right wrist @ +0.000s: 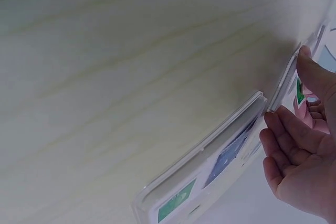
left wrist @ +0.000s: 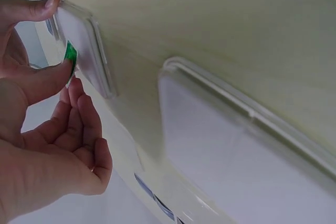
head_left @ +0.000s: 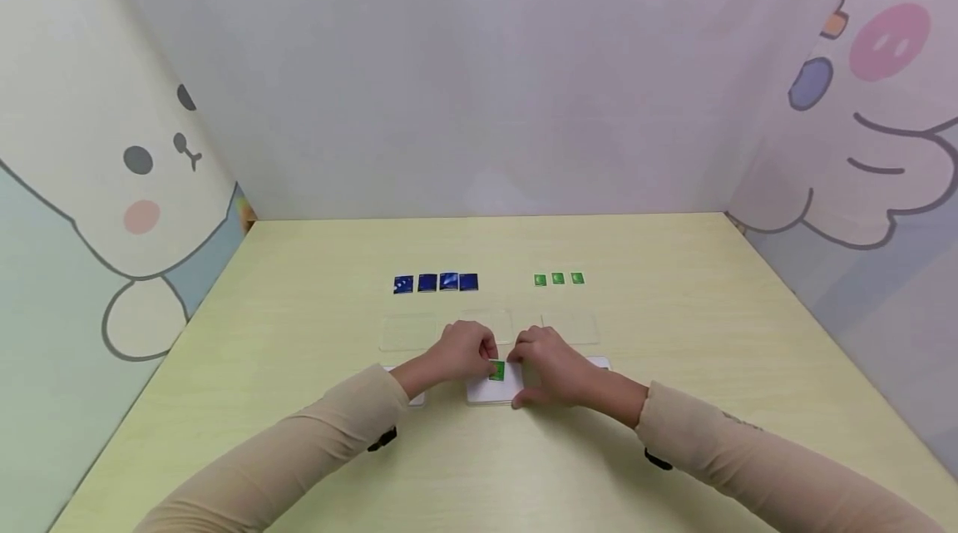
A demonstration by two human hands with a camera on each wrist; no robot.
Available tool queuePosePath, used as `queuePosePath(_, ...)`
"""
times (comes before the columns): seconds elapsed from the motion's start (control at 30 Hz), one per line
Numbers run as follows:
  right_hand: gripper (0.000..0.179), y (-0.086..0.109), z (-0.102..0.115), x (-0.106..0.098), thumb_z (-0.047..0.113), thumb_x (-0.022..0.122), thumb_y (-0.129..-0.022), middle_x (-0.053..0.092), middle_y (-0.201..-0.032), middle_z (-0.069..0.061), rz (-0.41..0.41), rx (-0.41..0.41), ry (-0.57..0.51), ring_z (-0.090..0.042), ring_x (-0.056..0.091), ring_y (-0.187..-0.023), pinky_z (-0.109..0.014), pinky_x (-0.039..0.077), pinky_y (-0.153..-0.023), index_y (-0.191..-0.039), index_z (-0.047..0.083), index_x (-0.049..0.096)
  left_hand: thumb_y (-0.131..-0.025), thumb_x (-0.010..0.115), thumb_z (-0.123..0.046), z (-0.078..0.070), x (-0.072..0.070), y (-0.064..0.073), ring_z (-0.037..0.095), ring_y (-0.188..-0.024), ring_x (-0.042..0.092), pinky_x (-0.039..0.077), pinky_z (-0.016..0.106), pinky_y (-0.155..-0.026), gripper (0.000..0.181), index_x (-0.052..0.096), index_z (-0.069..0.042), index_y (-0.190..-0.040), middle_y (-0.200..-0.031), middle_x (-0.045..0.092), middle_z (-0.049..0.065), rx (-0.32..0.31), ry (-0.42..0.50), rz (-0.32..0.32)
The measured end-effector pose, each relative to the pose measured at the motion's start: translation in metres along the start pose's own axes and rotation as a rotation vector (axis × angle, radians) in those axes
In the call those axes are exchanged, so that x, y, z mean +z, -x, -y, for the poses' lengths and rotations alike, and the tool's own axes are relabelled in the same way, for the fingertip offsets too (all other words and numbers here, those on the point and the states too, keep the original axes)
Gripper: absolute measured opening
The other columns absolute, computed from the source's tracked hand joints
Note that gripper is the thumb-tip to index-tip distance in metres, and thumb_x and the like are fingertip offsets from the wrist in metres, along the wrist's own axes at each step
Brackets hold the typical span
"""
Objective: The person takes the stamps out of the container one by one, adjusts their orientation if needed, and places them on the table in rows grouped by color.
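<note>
My left hand [head_left: 466, 352] pinches a small green picture card [left wrist: 70, 59] between thumb and fingers. The little card is held over a stack of white cards [head_left: 490, 393] in the middle, close to its surface. My right hand [head_left: 552, 367] holds that stack by its right end, thumb at the near edge and fingertips at the far edge. A second white stack [left wrist: 220, 150] lies to the left, in a clear case, partly behind my left wrist. On the right, under my right arm, a third white stack [right wrist: 152, 216] bears a green picture and a blue one.
Beyond the hands lie three clear plastic covers [head_left: 407, 333]. Farther back are a row of several dark blue picture cards [head_left: 427, 283] and three small green picture cards [head_left: 558, 278]. Cloth walls with cartoon animals [head_left: 142, 175] surround the wooden table [head_left: 299, 283].
</note>
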State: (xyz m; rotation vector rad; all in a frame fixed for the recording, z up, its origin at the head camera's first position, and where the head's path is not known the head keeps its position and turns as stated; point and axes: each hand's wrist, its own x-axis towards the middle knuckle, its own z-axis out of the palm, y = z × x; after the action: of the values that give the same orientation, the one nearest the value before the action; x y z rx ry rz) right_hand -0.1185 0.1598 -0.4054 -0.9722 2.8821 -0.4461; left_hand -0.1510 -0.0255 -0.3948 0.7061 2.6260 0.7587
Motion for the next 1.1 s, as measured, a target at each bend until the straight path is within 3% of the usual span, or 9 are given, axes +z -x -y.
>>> queuePosePath(0.43,0.052,0.001,0.0,0.002,0.041,0.087,-0.066,0.067,-0.096,-0.001,-0.008,0.004,0.007,-0.012,0.053,-0.088,-0.033,0.043,-0.084,-0.102,0.007,0.072,-0.083,0.071,-0.007,-0.003,-0.008,0.0,0.012,-0.067,0.049,0.038,0.02,-0.062,0.005,0.07,-0.006,-0.078,-0.071,0.06,0.001,-0.011,0.073,0.065)
queuePosePath(0.73,0.052,0.002,0.001,0.001,0.042,0.086,-0.066,0.068,-0.098,-0.001,0.003,0.02,0.005,-0.013,0.053,-0.089,-0.034,0.044,-0.085,-0.103,0.007,0.072,-0.085,0.07,-0.008,0.001,-0.013,-0.004,0.011,-0.067,0.05,0.04,0.019,-0.061,0.006,0.071,-0.006,-0.08,-0.074,0.063,0.002,-0.024,0.12,0.114)
queuePosePath(1.1,0.052,0.002,0.003,-0.001,0.042,0.086,-0.066,0.068,-0.099,-0.002,0.011,0.018,0.01,-0.013,0.054,-0.09,-0.034,0.043,-0.085,-0.103,0.008,0.072,-0.085,0.071,-0.011,-0.001,-0.027,-0.008,0.01,-0.066,0.049,0.039,0.018,-0.06,0.006,0.073,-0.005,-0.083,-0.074,0.065,0.0,-0.042,0.106,0.156)
